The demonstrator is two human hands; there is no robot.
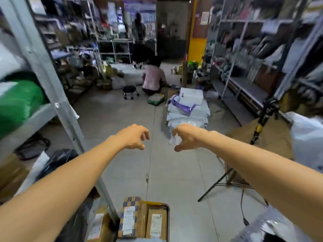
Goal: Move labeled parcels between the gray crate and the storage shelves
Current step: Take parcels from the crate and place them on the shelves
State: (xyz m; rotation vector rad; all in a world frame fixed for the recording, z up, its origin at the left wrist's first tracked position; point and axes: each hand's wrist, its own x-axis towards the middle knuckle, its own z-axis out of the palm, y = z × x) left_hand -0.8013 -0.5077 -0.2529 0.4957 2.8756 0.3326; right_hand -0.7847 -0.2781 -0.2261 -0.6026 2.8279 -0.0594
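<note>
Both my arms reach forward over the aisle floor. My left hand (135,137) hangs with loosely curled fingers and holds nothing. My right hand (186,137) is also loosely curled and empty, a hand's width to the right of the left one. At the bottom edge sits the gray crate (167,206), holding brown cardboard parcels (156,222) with white labels; only its far end shows. Storage shelves (43,67) stand on the left with a green bag, and more shelves (248,81) full of parcels line the right side.
A pile of gray and white mailer bags (188,109) lies on the floor ahead. A person (153,77) sits on the floor beyond it, beside a small black stool (130,90). A tripod (258,133) stands at the right. Boxes lie under the left shelf.
</note>
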